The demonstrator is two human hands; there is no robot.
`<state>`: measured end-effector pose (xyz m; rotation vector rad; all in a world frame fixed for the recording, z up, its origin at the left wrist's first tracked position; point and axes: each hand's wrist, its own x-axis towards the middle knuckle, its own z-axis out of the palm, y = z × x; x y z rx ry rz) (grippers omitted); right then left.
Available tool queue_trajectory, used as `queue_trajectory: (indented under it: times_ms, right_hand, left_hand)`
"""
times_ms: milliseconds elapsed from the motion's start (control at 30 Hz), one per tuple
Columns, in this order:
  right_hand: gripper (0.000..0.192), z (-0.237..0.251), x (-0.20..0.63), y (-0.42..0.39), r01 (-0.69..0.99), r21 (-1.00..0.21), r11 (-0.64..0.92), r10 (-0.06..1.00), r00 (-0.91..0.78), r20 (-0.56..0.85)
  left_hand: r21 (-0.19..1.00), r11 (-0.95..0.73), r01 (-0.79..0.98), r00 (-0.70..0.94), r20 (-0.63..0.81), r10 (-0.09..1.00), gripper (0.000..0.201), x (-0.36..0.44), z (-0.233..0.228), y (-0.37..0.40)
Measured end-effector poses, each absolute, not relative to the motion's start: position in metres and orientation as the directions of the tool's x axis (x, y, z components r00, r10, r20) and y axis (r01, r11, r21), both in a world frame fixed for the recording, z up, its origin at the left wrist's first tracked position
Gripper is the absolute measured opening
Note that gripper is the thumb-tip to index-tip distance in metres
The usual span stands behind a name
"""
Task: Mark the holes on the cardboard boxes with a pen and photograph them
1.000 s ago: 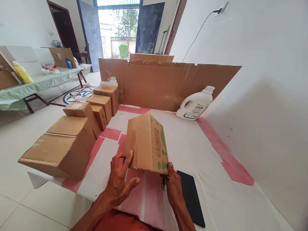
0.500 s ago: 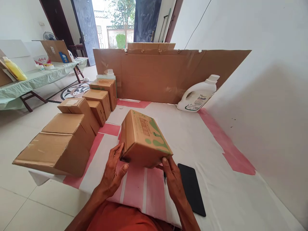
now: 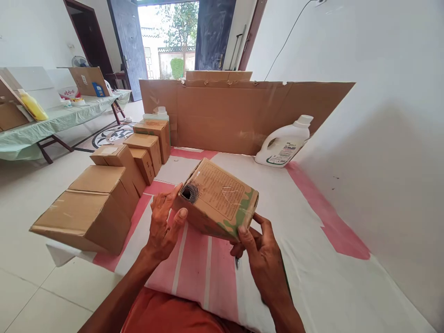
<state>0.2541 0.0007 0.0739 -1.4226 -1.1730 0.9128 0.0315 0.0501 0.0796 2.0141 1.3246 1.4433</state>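
A brown cardboard box (image 3: 222, 194) with green print is tilted above the cloth-covered table (image 3: 329, 286). Near its left corner shows a dark hole ringed with black scribble. My right hand (image 3: 262, 249) grips the near right corner, thumb on the front edge and fingers underneath. At the opposite end, my left hand (image 3: 164, 226) holds the box lightly, with index finger at the left corner and thumb against the front side. A small shiny metal-tipped object (image 3: 237, 262) lies below the box, mostly hidden. The right forearm covers nearly all of a black flat slab.
Several closed cardboard boxes (image 3: 100, 194) stand along the table's left edge. A white detergent jug (image 3: 286, 141) leans by a cardboard panel (image 3: 222, 111) at the back. The white wall (image 3: 391, 152) borders the right side. Another table (image 3: 69, 115) stands far left.
The box has been turned in my hands, bringing a face with printed text and the dark hole into view. My right hand has shifted rightward; the black slab is now mostly covered.
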Motion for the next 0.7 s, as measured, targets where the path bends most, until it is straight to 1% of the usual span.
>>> queue_trajectory:
  times_ms: [67, 167, 200, 267, 333, 367, 400, 467, 533, 567, 600, 633, 700]
  right_hand:
    - [0.068, 0.076, 0.245, -0.008, 0.164, -0.986, -0.009, 0.977, 0.210, 0.026]
    - [0.067, 0.083, 0.244, -0.016, 0.218, -0.976, -0.023, 0.984, 0.177, 0.016]
    - [0.064, 0.086, 0.249, -0.016, 0.260, -0.965, -0.023, 0.978, 0.207, 0.032]
    - [0.060, 0.092, 0.263, -0.011, 0.348, -0.937, -0.026, 0.922, 0.372, 0.113]
    - [0.065, 0.094, 0.279, -0.001, 0.401, -0.916, -0.007, 0.814, 0.535, 0.229]
    - [0.069, 0.093, 0.286, 0.005, 0.398, -0.917, 0.018, 0.791, 0.556, 0.257]
    - [0.072, 0.090, 0.292, 0.012, 0.360, -0.931, 0.051, 0.812, 0.528, 0.249]
    - [0.071, 0.082, 0.298, 0.022, 0.168, -0.981, 0.093, 0.913, 0.378, 0.151]
    - [0.063, 0.074, 0.298, 0.025, -0.053, -0.997, 0.064, 0.964, 0.260, 0.048]
    - [0.061, 0.071, 0.296, 0.021, -0.117, -0.992, 0.053, 0.969, 0.245, 0.023]
    - [0.059, 0.070, 0.293, 0.015, -0.135, -0.990, 0.050, 0.968, 0.251, 0.015]
    - [0.058, 0.070, 0.288, 0.005, -0.108, -0.993, 0.047, 0.965, 0.263, 0.017]
    - [0.058, 0.071, 0.276, -0.024, 0.001, -1.000, 0.008, 0.960, 0.278, 0.008]
  left_hand:
    - [0.752, -0.493, 0.437, 0.024, 0.538, 0.842, 0.049, 0.035, 0.080, 0.064]
    - [0.891, -0.412, 0.189, -0.035, 0.425, 0.904, 0.050, 0.044, 0.079, 0.092]
    - [0.920, -0.377, 0.110, -0.049, 0.384, 0.922, 0.049, 0.047, 0.078, 0.101]
    - [0.941, -0.339, 0.020, -0.047, 0.339, 0.940, 0.045, 0.053, 0.078, 0.114]
    - [0.937, -0.349, 0.001, 0.021, 0.349, 0.937, 0.042, 0.059, 0.080, 0.118]
    - [0.933, -0.359, -0.009, 0.077, 0.359, 0.930, 0.043, 0.061, 0.081, 0.117]
    - [0.927, -0.374, -0.017, 0.135, 0.373, 0.918, 0.045, 0.064, 0.082, 0.115]
    - [0.911, -0.411, -0.026, 0.213, 0.407, 0.888, 0.049, 0.072, 0.085, 0.107]
    - [0.892, -0.451, -0.032, 0.208, 0.447, 0.870, 0.050, 0.080, 0.086, 0.098]
    - [0.883, -0.467, -0.036, 0.183, 0.465, 0.866, 0.049, 0.084, 0.087, 0.093]
    - [0.880, -0.474, -0.038, 0.157, 0.474, 0.867, 0.048, 0.086, 0.087, 0.088]
    - [0.879, -0.475, -0.043, 0.134, 0.477, 0.869, 0.047, 0.088, 0.087, 0.083]
    - [0.883, -0.466, -0.057, 0.115, 0.469, 0.876, 0.047, 0.084, 0.090, 0.071]
